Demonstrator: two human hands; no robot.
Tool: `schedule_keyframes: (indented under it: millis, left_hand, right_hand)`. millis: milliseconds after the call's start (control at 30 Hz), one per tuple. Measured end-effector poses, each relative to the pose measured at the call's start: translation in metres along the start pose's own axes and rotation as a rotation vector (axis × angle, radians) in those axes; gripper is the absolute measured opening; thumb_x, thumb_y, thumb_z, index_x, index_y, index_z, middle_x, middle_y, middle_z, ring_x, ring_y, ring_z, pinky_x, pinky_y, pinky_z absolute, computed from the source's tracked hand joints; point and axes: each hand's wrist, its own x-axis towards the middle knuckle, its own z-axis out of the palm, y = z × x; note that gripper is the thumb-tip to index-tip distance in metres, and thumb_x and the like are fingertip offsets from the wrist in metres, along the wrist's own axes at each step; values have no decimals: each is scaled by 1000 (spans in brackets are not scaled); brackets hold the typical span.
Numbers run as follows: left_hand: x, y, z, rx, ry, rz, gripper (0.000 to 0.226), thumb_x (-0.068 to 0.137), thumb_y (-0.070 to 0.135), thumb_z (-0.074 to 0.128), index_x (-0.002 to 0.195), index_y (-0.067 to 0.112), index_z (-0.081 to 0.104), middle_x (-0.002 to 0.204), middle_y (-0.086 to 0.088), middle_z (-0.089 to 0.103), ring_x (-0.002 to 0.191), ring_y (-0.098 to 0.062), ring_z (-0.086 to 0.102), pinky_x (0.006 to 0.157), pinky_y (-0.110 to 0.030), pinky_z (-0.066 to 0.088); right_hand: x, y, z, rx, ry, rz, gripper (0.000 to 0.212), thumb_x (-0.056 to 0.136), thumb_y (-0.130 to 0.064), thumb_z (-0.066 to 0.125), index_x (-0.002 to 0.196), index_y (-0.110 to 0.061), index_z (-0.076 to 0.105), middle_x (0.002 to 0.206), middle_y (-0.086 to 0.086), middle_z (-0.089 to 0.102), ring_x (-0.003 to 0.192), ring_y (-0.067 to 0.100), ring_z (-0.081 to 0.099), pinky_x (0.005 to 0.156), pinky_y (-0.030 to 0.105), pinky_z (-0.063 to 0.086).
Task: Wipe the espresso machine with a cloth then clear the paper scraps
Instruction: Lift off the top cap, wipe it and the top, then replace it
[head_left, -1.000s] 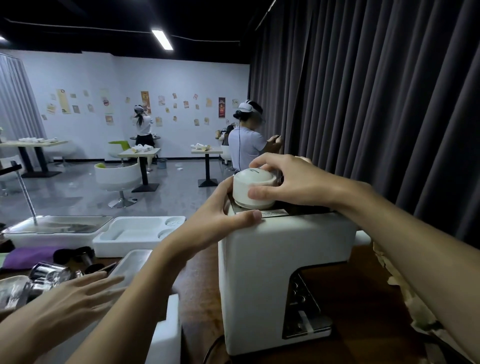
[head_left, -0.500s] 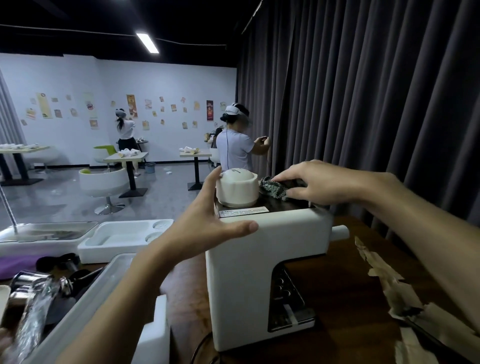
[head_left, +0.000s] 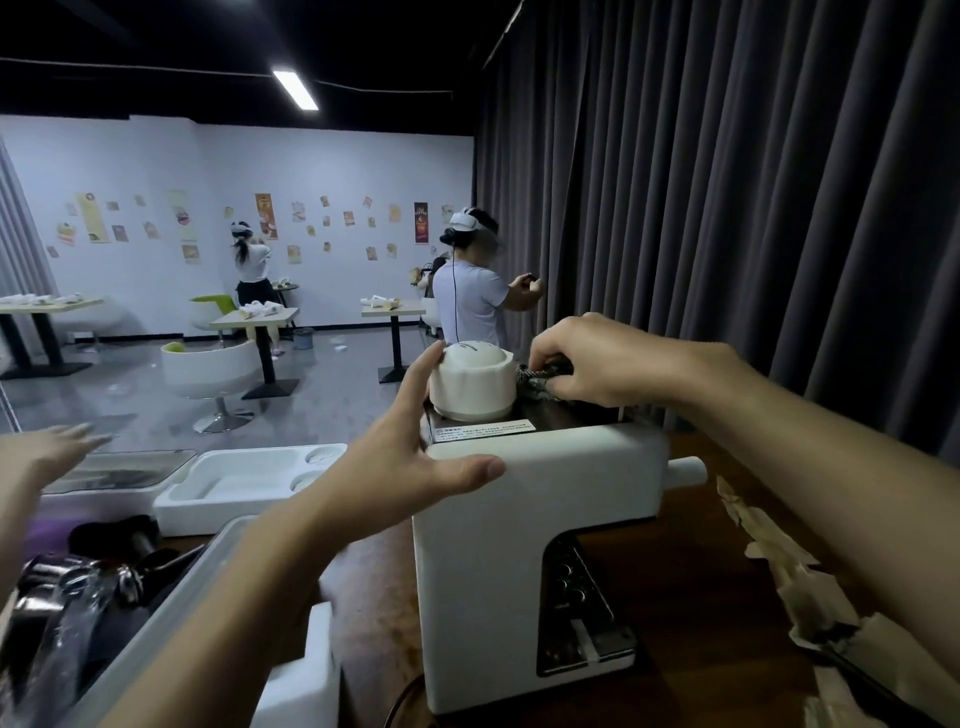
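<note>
While the open left hand (head_left: 400, 467) braces the espresso machine (head_left: 524, 545), the right hand (head_left: 592, 364) pinches the cloth (head_left: 530, 376) on top.

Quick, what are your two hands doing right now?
Left hand: open, braced against the espresso machine.
Right hand: closed, pinching the cloth on top.

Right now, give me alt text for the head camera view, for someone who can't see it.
A person's right hand presses a small dark patterned cloth onto the top of a white boxy espresso machine, beside its white domed lid. The open left hand steadies the machine's side. Torn brown paper scraps lie on the dark wooden table to the right.
</note>
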Motion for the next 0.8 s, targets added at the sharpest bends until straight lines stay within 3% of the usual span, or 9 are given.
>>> schedule_keyframes:
  millis: [100, 233, 300, 367, 433, 567, 700, 800]
  left_hand:
    - [-2, -3, 2, -20, 16, 17, 114, 49, 81, 78, 141, 71, 9, 153, 15, 36, 140, -12, 42, 118, -40, 33]
    - [-4, -3, 3, -16, 25, 27, 112, 53, 79, 76, 142, 70, 9, 157, 17, 33, 141, -9, 39, 115, -35, 33]
    - [-4, -3, 3, -16, 27, 31, 111, 53, 81, 75, 141, 70, 10, 156, 18, 35, 141, -9, 40, 117, -38, 34]
    - [-4, -3, 4, -24, 31, 32, 111, 52, 83, 75, 142, 70, 11, 156, 17, 37, 141, -9, 41, 118, -43, 34]
    - [-5, -3, 5, -34, 43, 35, 111, 52, 83, 75, 142, 70, 12, 155, 18, 38, 140, -8, 42, 118, -45, 35]
    - [-6, -4, 6, -50, 61, 37, 110, 53, 82, 75, 142, 70, 13, 155, 17, 38, 141, -9, 41, 118, -47, 34]
    - [-8, -7, 9, -80, 92, 28, 120, 49, 86, 74, 146, 65, 8, 157, 17, 35, 142, -3, 38, 120, -40, 30]
    - [-8, -7, 11, -84, 92, 40, 123, 53, 82, 74, 154, 51, 11, 152, 27, 37, 139, 6, 37, 117, -32, 31]
  right_hand:
    - [14, 1, 7, -8, 26, 5, 36, 90, -14, 59, 123, -29, 63, 121, 3, 66, 111, 23, 60, 89, 33, 49]
    - [21, 4, 12, -21, 26, 32, 32, 92, -19, 56, 121, -29, 67, 123, 2, 67, 116, 24, 58, 99, 37, 46]
    - [16, 4, 12, -4, 6, 36, 25, 94, -33, 55, 112, -29, 72, 113, -2, 71, 108, 21, 61, 96, 41, 48]
    - [7, 4, 10, 18, -4, 33, 31, 94, -45, 50, 98, -24, 74, 98, -1, 72, 95, 19, 64, 87, 45, 51]
    - [-5, 2, 8, 50, 9, 20, 28, 94, -41, 54, 98, -24, 75, 99, -1, 73, 96, 17, 64, 89, 45, 51]
    - [-36, -6, -1, 86, 36, -60, 21, 92, -27, 63, 110, -23, 74, 114, -9, 70, 107, 7, 61, 98, 31, 46]
    - [-61, -11, -5, 139, 58, -116, 20, 91, -22, 66, 108, -22, 75, 115, -13, 68, 110, 0, 57, 94, 5, 36]
    - [-58, -8, -4, 157, 78, -110, 20, 90, -21, 67, 107, -21, 75, 114, -12, 69, 110, 0, 58, 91, 1, 34]
